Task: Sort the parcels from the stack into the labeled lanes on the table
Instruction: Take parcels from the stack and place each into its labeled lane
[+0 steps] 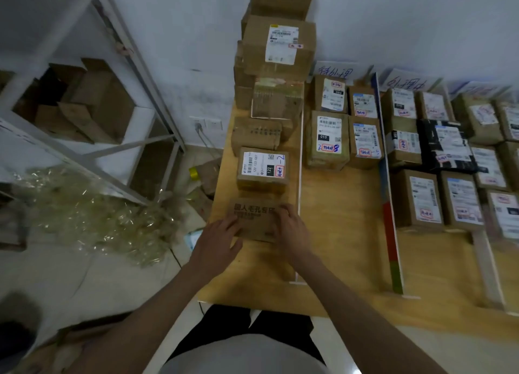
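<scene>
Head view: plain brown printed parcel [257,219] flat on table [337,247], left grip [217,241] and right grip [290,227] curled round its sides.

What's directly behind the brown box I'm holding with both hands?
Behind the held box stands a labelled parcel marked 122, with the stack beyond it. Whether the two touch is hidden.
</scene>
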Demonstrator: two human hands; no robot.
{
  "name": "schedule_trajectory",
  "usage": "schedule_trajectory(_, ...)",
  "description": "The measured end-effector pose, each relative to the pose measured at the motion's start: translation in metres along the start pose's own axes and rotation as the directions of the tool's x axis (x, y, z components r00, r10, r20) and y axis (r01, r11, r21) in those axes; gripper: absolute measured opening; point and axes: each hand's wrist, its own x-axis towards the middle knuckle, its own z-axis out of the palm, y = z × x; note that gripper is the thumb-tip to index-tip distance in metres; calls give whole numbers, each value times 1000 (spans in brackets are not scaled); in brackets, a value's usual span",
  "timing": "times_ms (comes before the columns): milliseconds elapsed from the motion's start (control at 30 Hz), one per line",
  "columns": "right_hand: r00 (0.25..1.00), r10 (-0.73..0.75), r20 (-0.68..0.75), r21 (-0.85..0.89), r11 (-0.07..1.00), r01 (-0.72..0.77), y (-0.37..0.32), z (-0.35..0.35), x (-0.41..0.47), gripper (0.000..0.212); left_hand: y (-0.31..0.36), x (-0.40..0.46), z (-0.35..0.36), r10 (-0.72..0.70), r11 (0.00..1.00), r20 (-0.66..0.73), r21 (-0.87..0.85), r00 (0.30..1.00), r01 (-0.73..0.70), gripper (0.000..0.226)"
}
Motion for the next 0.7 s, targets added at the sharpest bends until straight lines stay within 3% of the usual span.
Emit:
schedule_trajectory(100,999,43,2,-2,999,-43,-8,12,-12,39,-16,-6,-7,-130,975,-27,-187,991,122,44)
schedule_trajectory(167,996,93,-7,85,992,-92,-11,18,-18,44,-24,-3,-9,-240,936,-2,-268,971,231,51)
schedule_trajectory(267,976,218,-18,262,943,-206,-14,22,-20,70,-26,11,-12,-312,863,85,-392,946,319,48)
schedule_trajectory(367,949,306,79,397,863,-312,-19,16,-14,87,-23,26,-14,-349,772,186,-499,918,394,42)
schedule_trajectory(433,952,297,75,393,868,-302,-20,11,-11,79,-24,32,-14,-369,766,211,-482,905,425,50)
schedule_trajectory(500,963,269,-20,461,857,-230,-19,5,-13,62,-25,35,-14,-416,743,188,-494,890,452,53)
schedule_trajectory(633,943,291,-160,610,781,-137,-17,-2,-19,18,-28,33,-19,-532,643,95,-600,841,475,37)
schedule_trajectory(700,937,312,-155,624,766,-151,-17,-1,-22,14,-29,30,-18,-538,633,104,-606,837,482,37)
